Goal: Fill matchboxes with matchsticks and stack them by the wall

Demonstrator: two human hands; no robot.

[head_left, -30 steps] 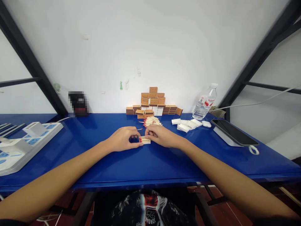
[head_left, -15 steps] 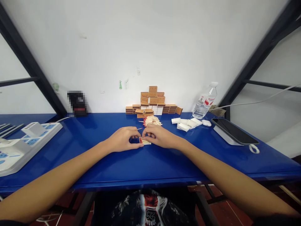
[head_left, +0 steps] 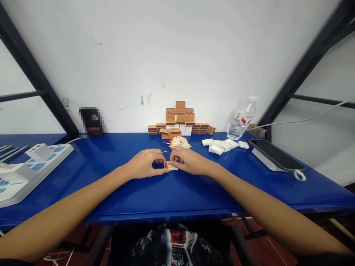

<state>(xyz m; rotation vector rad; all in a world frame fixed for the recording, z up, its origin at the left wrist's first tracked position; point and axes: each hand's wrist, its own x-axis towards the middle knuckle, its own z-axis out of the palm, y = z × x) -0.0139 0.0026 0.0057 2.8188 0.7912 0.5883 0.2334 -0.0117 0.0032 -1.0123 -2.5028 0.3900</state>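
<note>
A small white matchbox tray [head_left: 171, 167] with red-headed matches in it lies on the blue table between my hands. My left hand [head_left: 146, 163] grips the tray's left end between thumb and fingers. My right hand [head_left: 187, 160] is over the tray's right part, its fingers bent together at the matches; what they pinch is too small to tell. Just behind the hands is a heap of loose matches [head_left: 180, 142], red heads to the left. One single match [head_left: 164, 152] shows by my left fingertips.
Stacked brown matchboxes [head_left: 181, 118] stand against the wall. To the right are white trays [head_left: 216, 149], a water bottle [head_left: 240, 122], a white case [head_left: 243, 145] and a phone [head_left: 277, 154]. Power strips [head_left: 36, 166] lie at the left on the blue table [head_left: 124, 199].
My right hand has shifted very slightly, its fingers a little changed over the tray. My left hand keeps its place on the tray.
</note>
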